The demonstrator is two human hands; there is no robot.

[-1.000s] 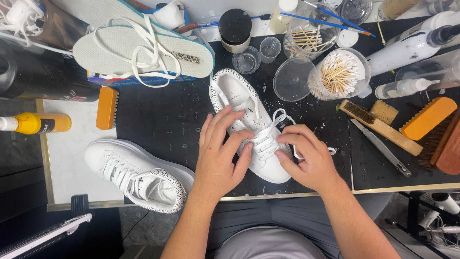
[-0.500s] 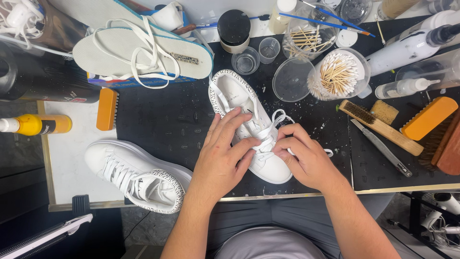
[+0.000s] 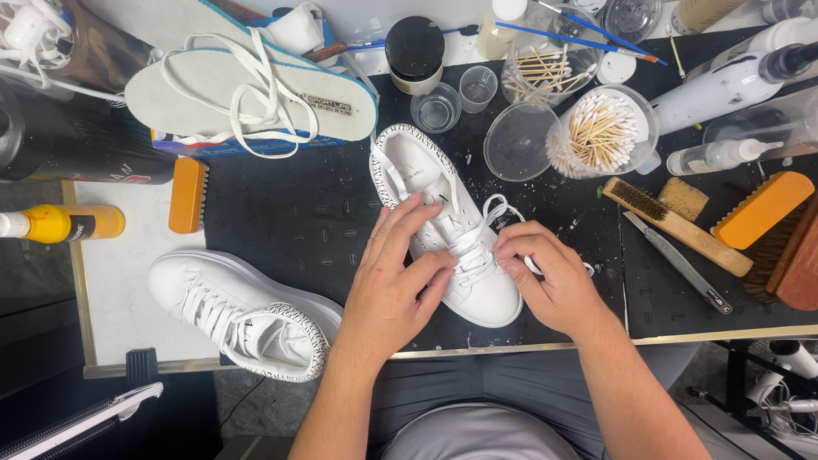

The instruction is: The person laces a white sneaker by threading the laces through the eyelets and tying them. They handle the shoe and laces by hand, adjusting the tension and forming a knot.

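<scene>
Both hands have shifted on the white sneaker (image 3: 443, 230) mid-table: the left hand (image 3: 396, 281) now lies flatter, fingers spread over its side, while the right hand (image 3: 550, 277) has closed, pinching the white lace (image 3: 477, 226) at the eyelets.

A shoe-cleaning or repair workshop. The black, paint-flecked work mat (image 3: 290, 213) on the bench carries white leather sneakers (image 3: 426, 183), with wooden-backed brushes (image 3: 673, 223) and an orange-backed brush (image 3: 761, 209) at the right edge. Along the far edge stand clear plastic cups of cotton swabs (image 3: 601, 128), white spray bottles (image 3: 733, 81) and pale loose insoles (image 3: 213, 89).
</scene>
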